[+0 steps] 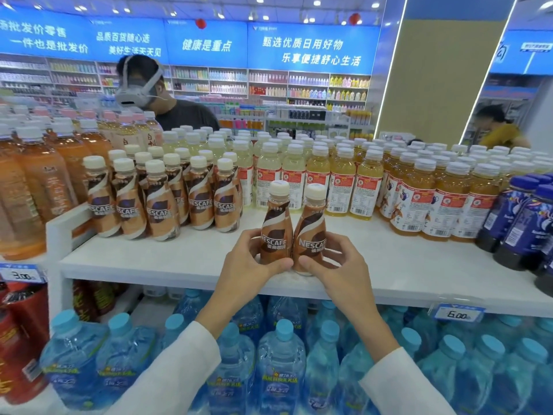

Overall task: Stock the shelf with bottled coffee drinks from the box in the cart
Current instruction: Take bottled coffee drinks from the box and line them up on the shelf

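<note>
White shelf point(185, 259) carries the stocked coffee row point(161, 202) at left. Left hand point(248, 265) and right hand point(335, 265) each clamp a coffee bottle point(276, 226) at its front edge; placing step. Next, slide both back beside that row.

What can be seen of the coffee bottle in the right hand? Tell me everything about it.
The right-hand coffee bottle is a small, pear-shaped plastic-looking bottle with a cream screw cap, wrapped in a brown, white and dark label reading NESCAFE. It stands upright at the front edge of the white shelf, capped, its side against the twin bottle held by the left hand. The right hand grips its lower body, thumb across the front.
</note>
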`<state>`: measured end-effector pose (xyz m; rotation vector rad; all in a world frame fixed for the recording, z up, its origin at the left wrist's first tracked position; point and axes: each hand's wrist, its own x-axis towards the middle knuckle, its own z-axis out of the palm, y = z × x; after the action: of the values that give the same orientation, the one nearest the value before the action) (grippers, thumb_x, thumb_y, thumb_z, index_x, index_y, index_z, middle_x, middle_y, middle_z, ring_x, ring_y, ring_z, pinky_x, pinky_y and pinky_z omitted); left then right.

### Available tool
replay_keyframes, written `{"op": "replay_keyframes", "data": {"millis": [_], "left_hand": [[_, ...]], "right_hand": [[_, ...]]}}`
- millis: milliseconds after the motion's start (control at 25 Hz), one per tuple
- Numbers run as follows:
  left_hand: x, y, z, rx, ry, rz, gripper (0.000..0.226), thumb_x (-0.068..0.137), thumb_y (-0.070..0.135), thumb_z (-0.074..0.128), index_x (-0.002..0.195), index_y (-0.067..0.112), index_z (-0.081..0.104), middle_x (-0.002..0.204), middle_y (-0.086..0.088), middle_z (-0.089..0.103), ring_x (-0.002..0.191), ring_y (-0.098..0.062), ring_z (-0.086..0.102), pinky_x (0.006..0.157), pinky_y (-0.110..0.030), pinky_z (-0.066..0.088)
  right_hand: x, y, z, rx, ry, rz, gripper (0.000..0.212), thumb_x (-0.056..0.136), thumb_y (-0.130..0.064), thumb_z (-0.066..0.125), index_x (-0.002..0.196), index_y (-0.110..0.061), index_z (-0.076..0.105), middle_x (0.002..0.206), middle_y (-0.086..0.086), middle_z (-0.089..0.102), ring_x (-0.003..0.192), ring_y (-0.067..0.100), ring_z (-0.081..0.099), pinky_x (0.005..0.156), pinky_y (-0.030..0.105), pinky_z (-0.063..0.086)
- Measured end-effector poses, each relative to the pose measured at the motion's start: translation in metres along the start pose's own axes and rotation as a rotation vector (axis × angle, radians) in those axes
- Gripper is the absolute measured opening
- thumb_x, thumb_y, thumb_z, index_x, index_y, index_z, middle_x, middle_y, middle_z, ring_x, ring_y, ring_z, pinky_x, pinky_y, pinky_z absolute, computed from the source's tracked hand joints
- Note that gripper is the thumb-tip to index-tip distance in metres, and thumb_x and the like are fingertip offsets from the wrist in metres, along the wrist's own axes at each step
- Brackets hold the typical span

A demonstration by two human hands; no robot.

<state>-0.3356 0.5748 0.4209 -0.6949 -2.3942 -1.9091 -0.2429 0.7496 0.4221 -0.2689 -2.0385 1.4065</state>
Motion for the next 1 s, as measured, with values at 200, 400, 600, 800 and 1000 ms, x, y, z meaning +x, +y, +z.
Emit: {"op": "replay_keyframes", "data": {"millis": [200,400,600,800,1000], "left_hand": [[-0.006,0.002,-0.003,0.028,0.132,0.001,0.057,0.062,0.036,0.096,0.103,0.044,0.056,0.1,0.028,0.066,0.092,0.017,0.063,0.075,0.0,0.046],[-0.006,-0.014,-0.046,0.077,0.279,0.018,0.067,0.066,0.034,0.095,0.125,0.027,0.066,0.118,0.011,0.059,0.104,0.001,0.063,0.09,-0.013,0.049],[0.014,-0.027,-0.103,0.253,0.396,-0.001,0.057,0.071,0.036,0.09,0.122,0.021,0.07,0.117,0.0,0.066,0.109,-0.018,0.063,0.099,-0.034,0.051],[0.029,-0.036,-0.111,0.185,0.497,-0.055,0.064,0.073,0.032,0.091,0.124,0.018,0.055,0.117,0.0,0.066,0.108,-0.018,0.064,0.097,-0.039,0.054],[0.035,-0.042,-0.106,0.257,0.586,-0.004,0.051,0.08,0.032,0.086,0.121,0.018,0.058,0.113,0.004,0.057,0.104,-0.015,0.058,0.087,-0.026,0.045]], "right_hand": [[-0.004,-0.007,0.019,-0.019,0.063,0.01,0.051,0.067,-0.032,0.094,0.101,-0.04,0.057,0.103,-0.019,0.07,0.093,-0.008,0.066,0.075,0.011,0.053],[0.0,-0.024,0.077,-0.045,0.037,0.007,0.056,0.063,-0.039,0.094,0.101,-0.035,0.053,0.103,-0.017,0.067,0.092,-0.002,0.066,0.08,0.027,0.055],[0.017,-0.04,0.151,-0.044,-0.024,-0.006,0.058,0.067,-0.038,0.092,0.105,-0.027,0.049,0.11,-0.007,0.06,0.098,0.009,0.063,0.085,0.034,0.055],[0.031,-0.041,0.181,-0.069,-0.034,-0.022,0.059,0.071,-0.039,0.088,0.106,-0.028,0.042,0.111,-0.004,0.053,0.096,0.011,0.059,0.074,0.022,0.046],[0.039,-0.042,0.189,-0.087,-0.043,-0.032,0.058,0.074,-0.034,0.088,0.108,-0.025,0.042,0.114,-0.001,0.052,0.098,0.013,0.06,0.071,0.016,0.043]]}}
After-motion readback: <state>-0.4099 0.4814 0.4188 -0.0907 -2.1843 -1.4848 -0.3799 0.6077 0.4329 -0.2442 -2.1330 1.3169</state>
